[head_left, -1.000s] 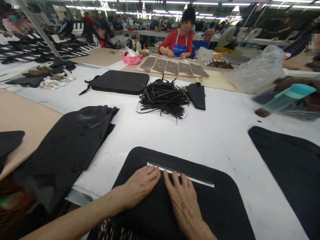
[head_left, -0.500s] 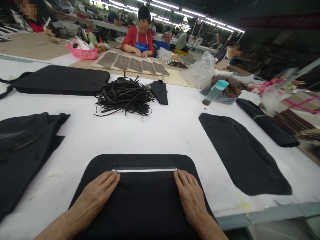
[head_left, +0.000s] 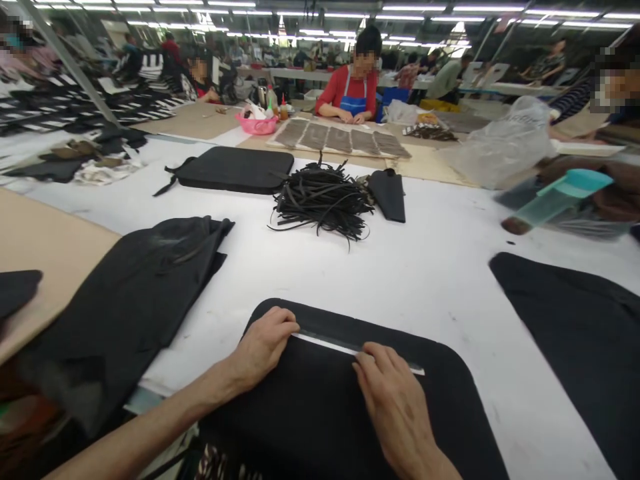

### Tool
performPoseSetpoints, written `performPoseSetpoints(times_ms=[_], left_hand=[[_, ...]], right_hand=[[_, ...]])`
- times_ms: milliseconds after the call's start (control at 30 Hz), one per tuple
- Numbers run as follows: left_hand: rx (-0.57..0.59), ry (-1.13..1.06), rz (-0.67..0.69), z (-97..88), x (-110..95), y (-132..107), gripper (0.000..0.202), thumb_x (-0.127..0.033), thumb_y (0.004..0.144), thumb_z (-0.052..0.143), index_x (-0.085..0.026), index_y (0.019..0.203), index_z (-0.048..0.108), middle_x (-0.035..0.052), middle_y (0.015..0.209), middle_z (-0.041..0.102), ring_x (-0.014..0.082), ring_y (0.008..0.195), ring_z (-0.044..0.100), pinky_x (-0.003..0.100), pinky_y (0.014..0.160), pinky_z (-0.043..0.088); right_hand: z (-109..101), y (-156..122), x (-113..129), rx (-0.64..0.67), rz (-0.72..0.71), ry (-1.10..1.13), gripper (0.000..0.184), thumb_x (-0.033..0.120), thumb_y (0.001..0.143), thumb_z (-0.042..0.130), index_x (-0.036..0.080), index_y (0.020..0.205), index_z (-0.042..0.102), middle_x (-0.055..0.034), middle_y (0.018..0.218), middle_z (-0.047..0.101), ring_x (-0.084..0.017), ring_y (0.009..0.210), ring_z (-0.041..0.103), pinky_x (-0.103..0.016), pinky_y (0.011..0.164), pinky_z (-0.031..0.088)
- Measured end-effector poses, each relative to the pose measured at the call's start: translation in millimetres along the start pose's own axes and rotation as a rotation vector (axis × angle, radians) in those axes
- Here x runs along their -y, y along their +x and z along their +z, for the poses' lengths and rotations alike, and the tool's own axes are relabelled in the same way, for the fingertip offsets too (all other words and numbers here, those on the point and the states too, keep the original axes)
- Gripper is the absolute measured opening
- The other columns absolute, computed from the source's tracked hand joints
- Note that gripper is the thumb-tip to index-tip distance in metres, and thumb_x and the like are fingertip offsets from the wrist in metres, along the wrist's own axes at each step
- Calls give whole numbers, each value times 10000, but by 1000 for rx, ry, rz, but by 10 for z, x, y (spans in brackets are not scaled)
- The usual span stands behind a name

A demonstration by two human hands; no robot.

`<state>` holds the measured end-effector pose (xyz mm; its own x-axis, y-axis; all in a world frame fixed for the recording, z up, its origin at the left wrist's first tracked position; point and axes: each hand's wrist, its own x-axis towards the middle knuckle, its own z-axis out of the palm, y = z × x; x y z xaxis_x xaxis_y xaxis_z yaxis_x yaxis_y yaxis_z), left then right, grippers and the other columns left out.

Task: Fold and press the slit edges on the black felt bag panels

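Note:
A black panel point(head_left: 320, 407) with rounded corners lies in front of me, a slot with a narrow white strip point(head_left: 325, 343) running across its upper part. My left hand point(head_left: 265, 343) is closed at the strip's left end, fingertips pressed together on the panel's material. My right hand point(head_left: 393, 397) rests on the panel with bent, slightly parted fingers, their tips touching the strip right of its middle. The strip's right end shows beyond these fingers. Whether the right fingertips grip any material is hidden.
Beyond the panel lie a heap of thin black strips point(head_left: 323, 200), a padded black piece point(head_left: 235, 170) and a small black piece point(head_left: 387, 195). Folded black material point(head_left: 145, 280) lies left, another black panel point(head_left: 565, 313) right. A teal-lidded container point(head_left: 555, 200) leans far right. A co-worker in red point(head_left: 350, 90) sits opposite.
My view has turned left, so the table appears shifted right. My right hand has moved inward from the strip's right end. My left hand stays at the left end, its fingers drawn closer.

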<state>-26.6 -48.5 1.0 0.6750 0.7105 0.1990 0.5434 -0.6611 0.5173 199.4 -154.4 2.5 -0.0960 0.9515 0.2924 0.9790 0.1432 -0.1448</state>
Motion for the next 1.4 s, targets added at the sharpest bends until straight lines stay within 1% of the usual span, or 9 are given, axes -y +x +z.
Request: performPoseSetpoints(times_ms=[167,300,433,600,767,900,1067,1200,1400], left_hand=[[87,49,30,73,26,84,280,-32,793,388,-171,871,618,41,886,553,157,851,469,281,749,444],[72,48,-9,105,63,74,272,-20,789,382,-163,833,609,40,888,537,155,845,455,274,749,429],[84,45,2,89,53,80,247,-34,811,388,-160,842,599,38,886,539,154,836,447,273,750,417],[75,140,37,89,67,87,108,-148,831,482,-167,796,582,34,874,518,160,818,441,283,723,402],[36,199,124,162,154,83,186,-130,866,416,-172,786,578,30,836,519,151,777,441,273,697,394],[3,149,119,195,194,86,203,-134,874,405,-178,792,585,36,838,533,157,789,450,273,698,402],[-26,67,64,194,193,99,169,-150,874,425,-172,814,581,43,864,545,167,828,460,292,741,411],[-19,61,30,179,183,117,155,-138,861,442,-177,788,573,40,876,526,169,833,455,305,743,399],[-3,0,-25,189,198,135,130,-145,860,455,-189,774,542,19,880,507,159,839,459,310,757,380]], right_hand=[[242,421,330,69,-121,2,143,98,818,493,196,876,580,-45,838,560,-190,771,495,-312,671,397],[422,468,322,50,-264,-97,186,49,792,487,163,896,592,-61,820,553,-195,753,474,-319,653,379],[475,450,300,33,-385,-166,192,52,790,471,137,914,592,-72,823,547,-202,729,458,-339,635,365],[371,569,271,158,-296,-84,118,82,799,518,192,780,556,-32,781,541,-188,725,463,-310,623,357],[295,647,191,257,-207,70,107,124,843,513,211,799,556,-13,836,556,-161,793,484,-265,673,369],[340,604,210,197,-160,102,57,182,854,516,206,862,567,-21,857,558,-175,809,478,-291,704,361],[411,533,218,127,-198,-16,38,191,836,535,201,855,567,-32,835,548,-197,767,456,-336,678,330],[378,410,42,133,-150,-4,123,144,863,467,200,843,575,-31,814,538,-187,753,446,-328,672,326],[241,221,-261,109,-51,40,122,171,875,460,182,897,579,-43,846,541,-189,776,455,-323,698,342]])
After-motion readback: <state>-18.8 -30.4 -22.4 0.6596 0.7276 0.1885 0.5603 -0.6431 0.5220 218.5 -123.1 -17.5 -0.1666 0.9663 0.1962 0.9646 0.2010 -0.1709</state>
